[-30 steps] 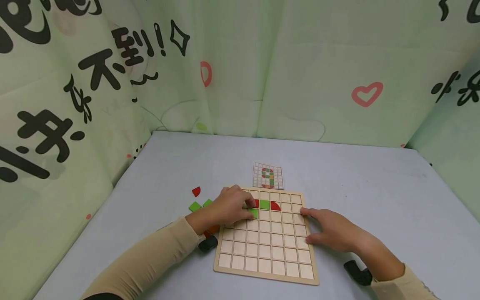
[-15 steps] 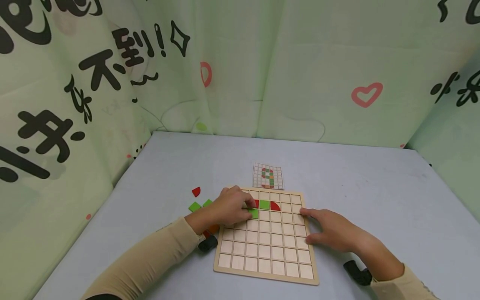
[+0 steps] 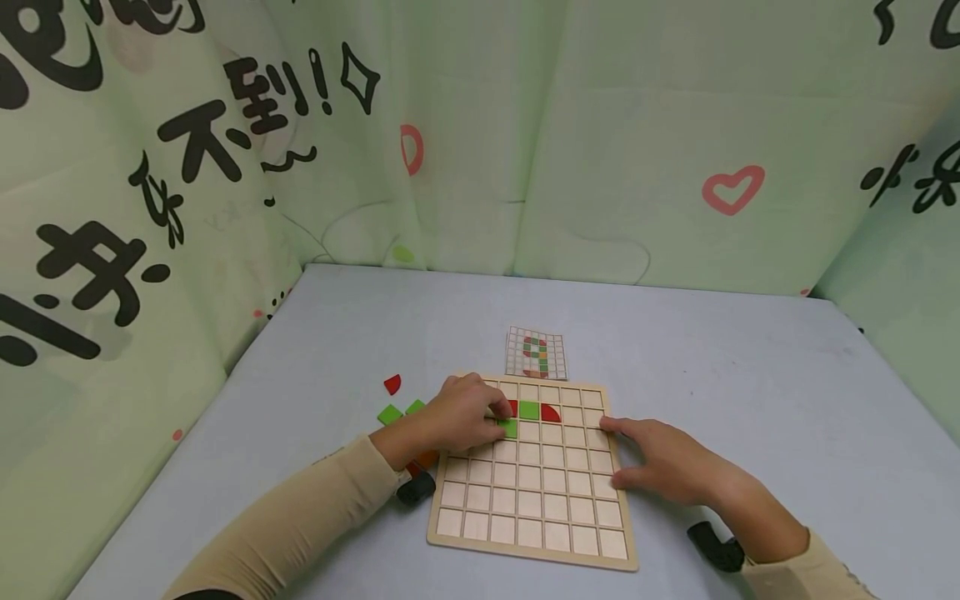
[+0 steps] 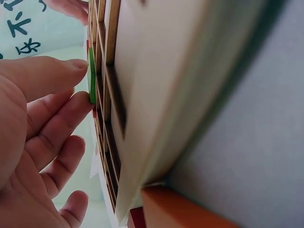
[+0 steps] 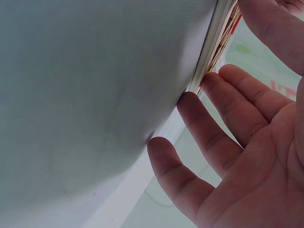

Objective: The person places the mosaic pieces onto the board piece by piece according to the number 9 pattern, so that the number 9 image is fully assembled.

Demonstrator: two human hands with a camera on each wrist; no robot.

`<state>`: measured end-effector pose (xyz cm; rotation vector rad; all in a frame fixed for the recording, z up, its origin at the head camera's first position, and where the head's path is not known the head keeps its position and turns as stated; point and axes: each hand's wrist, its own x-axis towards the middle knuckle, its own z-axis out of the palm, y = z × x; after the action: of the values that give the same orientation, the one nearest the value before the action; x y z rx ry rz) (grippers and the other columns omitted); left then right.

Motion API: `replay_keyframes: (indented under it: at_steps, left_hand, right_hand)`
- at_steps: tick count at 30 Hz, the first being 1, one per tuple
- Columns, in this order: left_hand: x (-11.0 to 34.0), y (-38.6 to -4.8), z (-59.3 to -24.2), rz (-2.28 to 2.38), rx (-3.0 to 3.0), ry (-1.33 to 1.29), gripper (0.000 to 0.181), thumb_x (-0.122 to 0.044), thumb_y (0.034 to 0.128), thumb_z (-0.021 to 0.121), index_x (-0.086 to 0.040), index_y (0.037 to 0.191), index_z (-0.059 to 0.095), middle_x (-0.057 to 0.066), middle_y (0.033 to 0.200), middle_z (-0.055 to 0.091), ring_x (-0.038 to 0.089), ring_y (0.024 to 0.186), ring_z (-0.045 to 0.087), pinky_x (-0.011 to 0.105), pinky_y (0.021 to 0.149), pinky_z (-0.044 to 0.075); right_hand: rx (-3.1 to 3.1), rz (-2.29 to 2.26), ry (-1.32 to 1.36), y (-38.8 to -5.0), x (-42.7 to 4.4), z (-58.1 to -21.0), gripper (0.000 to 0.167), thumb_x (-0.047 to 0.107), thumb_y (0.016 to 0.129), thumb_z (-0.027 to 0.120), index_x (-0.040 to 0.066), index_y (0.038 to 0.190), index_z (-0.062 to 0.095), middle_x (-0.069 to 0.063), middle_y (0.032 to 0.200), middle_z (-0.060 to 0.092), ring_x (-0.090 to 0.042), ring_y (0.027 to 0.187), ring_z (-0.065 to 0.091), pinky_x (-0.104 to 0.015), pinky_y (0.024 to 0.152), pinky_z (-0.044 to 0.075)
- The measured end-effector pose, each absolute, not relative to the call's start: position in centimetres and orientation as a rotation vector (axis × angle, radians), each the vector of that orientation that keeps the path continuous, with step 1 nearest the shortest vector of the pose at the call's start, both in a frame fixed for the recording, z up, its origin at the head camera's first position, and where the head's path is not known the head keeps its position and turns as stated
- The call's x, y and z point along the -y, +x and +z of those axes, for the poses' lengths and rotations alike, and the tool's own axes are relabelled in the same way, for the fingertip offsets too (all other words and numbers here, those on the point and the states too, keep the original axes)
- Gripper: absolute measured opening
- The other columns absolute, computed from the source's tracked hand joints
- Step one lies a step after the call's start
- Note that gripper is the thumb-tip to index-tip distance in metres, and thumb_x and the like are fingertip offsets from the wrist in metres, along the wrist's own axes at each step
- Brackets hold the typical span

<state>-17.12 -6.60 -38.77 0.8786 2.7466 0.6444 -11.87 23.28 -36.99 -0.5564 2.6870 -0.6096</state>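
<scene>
My left hand [image 3: 465, 412] is over the upper left of the wooden grid board [image 3: 529, 554]. Its thumb and a finger touch opposite edges of a green square tile [image 4: 92, 76], pinching it at a cell in the board's third row. One row farther back lie a red quarter-round tile [image 3: 513, 407], partly hidden by my fingers, a green square tile [image 3: 528, 410] and another red quarter-round tile [image 3: 551, 412]. My right hand [image 3: 663, 458] rests at the board's right edge, thumb and fingers spread and loosely bent, some fingertips down on the table in the right wrist view.
A small pattern card [image 3: 536, 352] lies just behind the board. Left of the board are a loose red quarter-round piece [image 3: 392, 383], green squares [image 3: 390, 414] and orange pieces [image 3: 427, 458], partly hidden by my left arm. A printed curtain [image 3: 480, 150] encloses the white table [image 3: 712, 358].
</scene>
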Motion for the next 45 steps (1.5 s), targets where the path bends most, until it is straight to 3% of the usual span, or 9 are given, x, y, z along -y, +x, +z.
replay_keyframes:
  at_steps: [23, 30, 35, 45]
  left_hand:
    - [6.8, -17.1, -38.3, 0.755, -2.684, 0.808, 0.018, -0.030, 0.0889, 0.078, -0.023, 0.105, 0.075, -0.015, 0.101, 0.066, 0.017, 0.111, 0.049, 0.040, 0.099, 0.036]
    - [7.3, -17.4, -37.6, 0.880, -2.621, 0.720, 0.040, -0.027, 0.0867, 0.080, -0.016, 0.124, 0.071, -0.004, 0.119, 0.066, 0.019, 0.117, 0.052, 0.036, 0.097, 0.047]
    - [8.1, -17.6, -37.3, 0.921, -2.625, 0.715, 0.047, -0.026, 0.0886, 0.078, -0.012, 0.131, 0.066, 0.001, 0.129, 0.064, 0.022, 0.126, 0.051, 0.040, 0.103, 0.044]
    - [9.8, -17.5, -36.8, 0.961, -2.660, 0.618, 0.053, -0.025, 0.0890, 0.077, -0.013, 0.138, 0.060, 0.004, 0.137, 0.059, 0.025, 0.129, 0.051, 0.044, 0.103, 0.044]
  right_hand:
    - [-2.683, -0.581, -0.518, -12.1, -23.3, -37.1, 0.077, 0.030, 0.083, 0.082, 0.001, 0.145, 0.049, -0.025, 0.142, 0.051, -0.047, 0.131, 0.045, -0.061, 0.102, 0.038]
    - [-2.683, -0.580, -0.512, -12.2, -23.3, -37.2, 0.078, 0.031, 0.082, 0.082, 0.001, 0.145, 0.049, -0.025, 0.143, 0.050, -0.047, 0.132, 0.044, -0.060, 0.102, 0.038]
    - [-2.681, -0.579, -0.519, -12.2, -23.2, -37.1, 0.077, 0.030, 0.082, 0.082, 0.000, 0.145, 0.049, -0.025, 0.142, 0.051, -0.046, 0.131, 0.045, -0.060, 0.102, 0.038]
    - [-2.677, -0.583, -0.537, -12.2, -23.3, -37.1, 0.077, 0.031, 0.082, 0.082, 0.000, 0.145, 0.049, -0.024, 0.141, 0.051, -0.046, 0.131, 0.046, -0.060, 0.102, 0.038]
